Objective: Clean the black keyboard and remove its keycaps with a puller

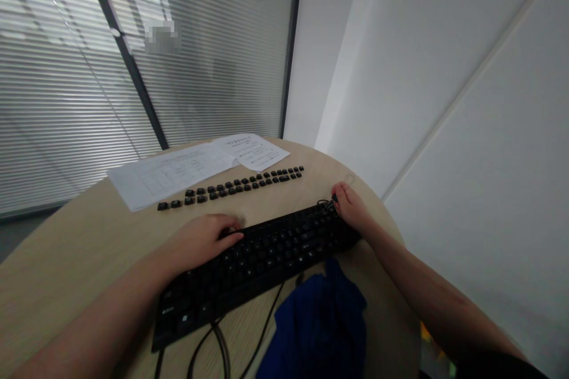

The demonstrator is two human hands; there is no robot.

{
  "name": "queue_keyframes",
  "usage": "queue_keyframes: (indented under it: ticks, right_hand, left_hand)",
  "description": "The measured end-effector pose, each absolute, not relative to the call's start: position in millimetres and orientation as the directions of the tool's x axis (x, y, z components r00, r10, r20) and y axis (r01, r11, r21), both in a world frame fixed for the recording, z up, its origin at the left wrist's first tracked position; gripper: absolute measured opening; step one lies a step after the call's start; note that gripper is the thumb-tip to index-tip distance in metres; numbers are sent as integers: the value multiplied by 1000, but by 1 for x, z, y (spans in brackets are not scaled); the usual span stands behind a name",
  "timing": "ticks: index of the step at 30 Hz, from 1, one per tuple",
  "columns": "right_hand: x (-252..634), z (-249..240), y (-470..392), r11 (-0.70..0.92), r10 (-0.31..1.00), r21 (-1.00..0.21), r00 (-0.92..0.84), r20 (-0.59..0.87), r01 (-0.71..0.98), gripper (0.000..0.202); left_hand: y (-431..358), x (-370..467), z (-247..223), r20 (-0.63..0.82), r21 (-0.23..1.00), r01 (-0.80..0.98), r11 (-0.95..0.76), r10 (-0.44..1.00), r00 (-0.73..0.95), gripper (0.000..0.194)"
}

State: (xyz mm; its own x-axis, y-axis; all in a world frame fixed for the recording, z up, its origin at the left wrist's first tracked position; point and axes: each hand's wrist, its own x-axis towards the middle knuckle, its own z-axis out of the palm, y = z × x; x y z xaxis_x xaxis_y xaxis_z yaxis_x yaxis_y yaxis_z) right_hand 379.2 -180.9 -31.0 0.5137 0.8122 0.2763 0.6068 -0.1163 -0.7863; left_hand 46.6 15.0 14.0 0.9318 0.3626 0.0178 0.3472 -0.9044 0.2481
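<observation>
A black keyboard [262, 254] lies at a slant on the table in front of me. My left hand [208, 237] grips its far edge left of the middle, thumb on the keys side and fingers curled over the edge. At the keyboard's right end, my right hand [349, 204] pinches a keycap puller [328, 205] with thin wire loops, which touch or hover just over the keys there; I cannot tell which. Beyond the keyboard, loose black keycaps [231, 190] stand in two slanting rows.
Printed paper sheets [178, 172] lie behind the keycaps on the round wooden table [66, 249]. A blue cloth [320, 325] sits at the near edge, beside black cables [222, 349]. A white wall [444, 100] rises on the right, and a glass partition with blinds [222, 71] at the back.
</observation>
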Motion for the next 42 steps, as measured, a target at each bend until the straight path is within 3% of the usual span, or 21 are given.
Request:
queue_keyframes:
  ticks: [3,7,13,23,29,34,38,42]
  right_hand:
    - [374,-28,-180,-176,728,-778,612,309,603,29]
    - [371,-23,-178,-228,719,-724,614,326,651,25]
    - [375,-22,-174,-253,777,-657,554,299,710,27]
    - [359,-20,-185,-213,800,-522,454,393,826,23]
    - [367,-33,-183,-152,711,-752,600,367,641,29]
    - [371,-33,-180,30,612,-945,742,275,326,29]
    - [364,-27,-180,128,621,-960,735,272,248,29]
    - [345,-14,-186,245,698,-959,661,276,142,28]
  left_hand:
    - [17,46,11,37,264,343,-901,365,930,37]
    - [18,47,9,23,283,346,-895,367,930,38]
    - [17,48,9,8,308,360,-880,381,924,37]
    - [17,47,7,3,302,370,-879,389,921,38]
    - [15,47,9,12,295,371,-881,392,920,37]
    - [16,47,9,14,298,362,-883,383,924,35]
    - [16,47,9,54,263,336,-904,362,931,34]
    - [-6,50,20,220,195,254,-948,294,930,29]
